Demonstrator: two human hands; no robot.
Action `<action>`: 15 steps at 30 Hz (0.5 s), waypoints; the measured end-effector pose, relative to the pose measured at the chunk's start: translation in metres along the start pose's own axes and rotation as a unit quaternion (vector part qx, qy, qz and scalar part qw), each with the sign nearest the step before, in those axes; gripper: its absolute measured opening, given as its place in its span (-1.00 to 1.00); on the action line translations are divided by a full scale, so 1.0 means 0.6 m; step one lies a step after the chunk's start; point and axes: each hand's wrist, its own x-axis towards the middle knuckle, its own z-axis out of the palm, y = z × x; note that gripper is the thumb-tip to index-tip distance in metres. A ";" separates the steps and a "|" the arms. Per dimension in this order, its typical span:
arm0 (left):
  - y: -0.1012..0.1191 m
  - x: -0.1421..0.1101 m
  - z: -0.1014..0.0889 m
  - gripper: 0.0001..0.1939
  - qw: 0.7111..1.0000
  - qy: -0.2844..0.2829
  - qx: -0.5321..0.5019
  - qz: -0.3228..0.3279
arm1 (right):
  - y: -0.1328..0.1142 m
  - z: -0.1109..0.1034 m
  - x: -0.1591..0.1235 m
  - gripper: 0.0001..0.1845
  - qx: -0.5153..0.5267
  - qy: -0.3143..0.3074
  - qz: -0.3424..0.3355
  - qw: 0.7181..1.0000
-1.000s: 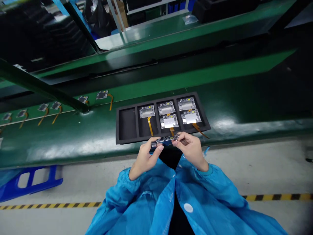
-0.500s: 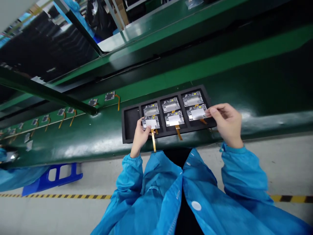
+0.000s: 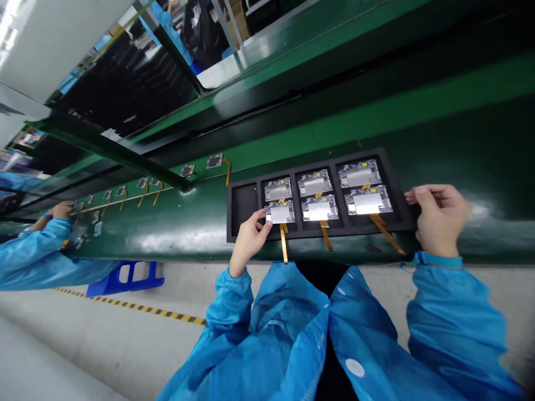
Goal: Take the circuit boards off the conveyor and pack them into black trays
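A black compartment tray (image 3: 244, 184) lies on the green conveyor belt (image 3: 167, 223) in front of me. It holds several small circuit boards with silver shields and orange flex cables; its leftmost slot is bare. My left hand (image 3: 249, 242) has its fingertips on the front-left board (image 3: 281, 212), fingers curled against it. My right hand (image 3: 441, 217) grips the tray's right edge, fingers folded over the rim. Both arms wear blue sleeves.
More small boards with orange cables (image 3: 217, 161) lie in a row along the belt to the left. A co-worker's hand and blue sleeve (image 3: 37, 245) reach to the belt at far left. A blue pallet (image 3: 125, 277) and yellow-black floor tape (image 3: 137, 307) lie below.
A board held in both hands a second ago now lies in the tray's front-left slot. My right hand moved to the tray's right edge. The view swung left, showing the co-worker.
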 end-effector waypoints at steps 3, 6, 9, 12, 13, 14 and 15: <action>0.025 -0.014 -0.010 -0.45 0.991 -0.027 0.126 0.031 | -0.003 0.004 -0.001 -0.84 -0.004 0.011 -0.001 1.000; 0.045 -0.016 -0.035 -0.45 0.979 -0.037 0.194 0.051 | -0.005 0.006 -0.001 -0.85 -0.011 0.018 0.005 1.000; 0.042 0.009 -0.074 -0.57 0.975 0.009 0.211 0.063 | -0.008 0.006 -0.001 -0.85 -0.017 0.023 0.011 1.000; 0.011 0.074 -0.125 -0.69 0.974 0.055 0.212 0.053 | -0.009 0.005 -0.001 -0.83 -0.027 0.020 0.013 0.999; -0.004 0.106 -0.144 -0.71 0.973 0.076 0.212 0.041 | -0.009 0.005 -0.001 -0.81 -0.032 0.020 0.014 0.999; -0.018 0.141 -0.162 -0.73 0.972 0.101 0.213 0.025 | -0.009 0.005 -0.001 -0.79 -0.035 0.019 0.015 0.999; -0.032 0.178 -0.179 -0.73 0.968 0.129 0.217 0.003 | -0.008 0.005 0.000 -0.77 -0.037 0.019 0.015 0.999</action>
